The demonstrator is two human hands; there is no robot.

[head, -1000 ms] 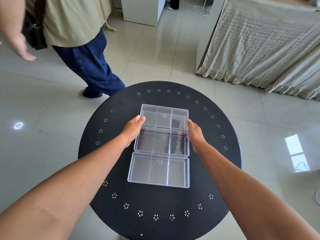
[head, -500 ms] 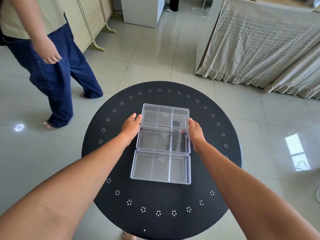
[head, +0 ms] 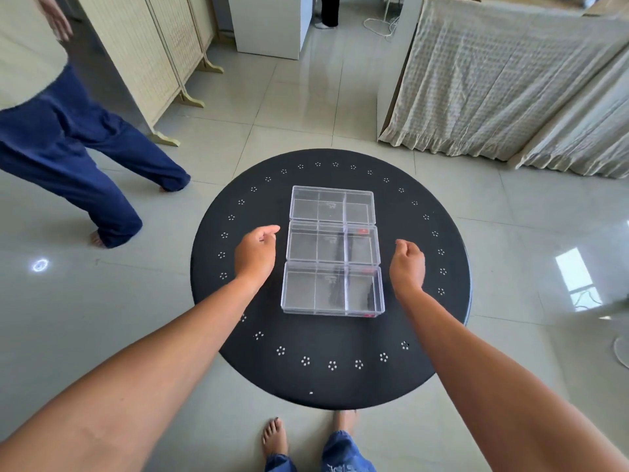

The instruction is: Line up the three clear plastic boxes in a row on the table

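Note:
Three clear plastic boxes with inner dividers lie edge to edge in a straight column on the round black table point(head: 422, 321): the far box point(head: 332, 204), the middle box point(head: 333, 245) and the near box point(head: 332, 289). My left hand point(head: 256, 253) hovers just left of the middle box, fingers loosely curled, touching nothing. On the other side my right hand point(head: 407, 264) hangs beside the middle and near boxes, also loosely curled and apart from them.
A person in blue trousers point(head: 68, 158) stands on the tiled floor to the left of the table. A folding screen point(head: 146, 56) is at the back left, cloth-covered furniture point(head: 503, 80) at the back right. My bare feet point(head: 274, 437) show below the table's near edge.
Both hands have let go of the middle box and drawn back outward and toward me. The person on the left has stepped further left.

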